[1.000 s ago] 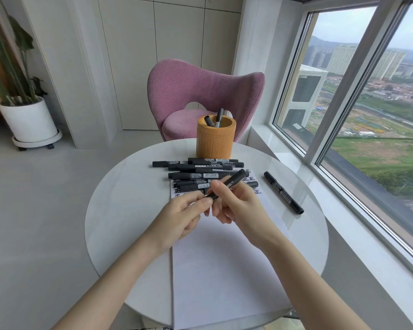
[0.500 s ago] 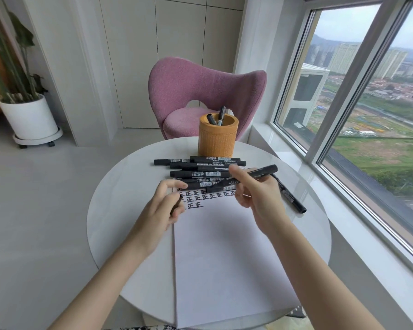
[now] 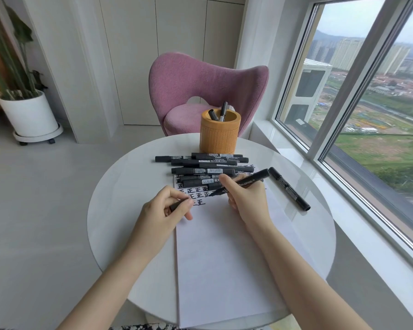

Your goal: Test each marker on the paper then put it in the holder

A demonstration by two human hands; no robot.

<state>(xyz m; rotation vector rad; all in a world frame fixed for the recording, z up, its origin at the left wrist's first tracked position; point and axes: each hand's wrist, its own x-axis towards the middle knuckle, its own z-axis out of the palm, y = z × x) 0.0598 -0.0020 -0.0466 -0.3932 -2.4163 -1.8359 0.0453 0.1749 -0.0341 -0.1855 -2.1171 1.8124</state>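
The right hand (image 3: 243, 201) pinches the marker (image 3: 246, 181) with thumb and fingers, and its tip points down at the black marks (image 3: 196, 195) near the top of the paper (image 3: 219, 258); I cannot tell if the tip touches. The left hand (image 3: 162, 210) rests on the paper's left edge and pinches the cap (image 3: 177, 206) in curled fingers. A pile (image 3: 205, 167) of markers lies across the paper's top, a lone marker (image 3: 289, 188) lies to the right on the table (image 3: 119, 198), and the holder (image 3: 218, 134) stands just behind the pile with two pens (image 3: 221, 113) in it.
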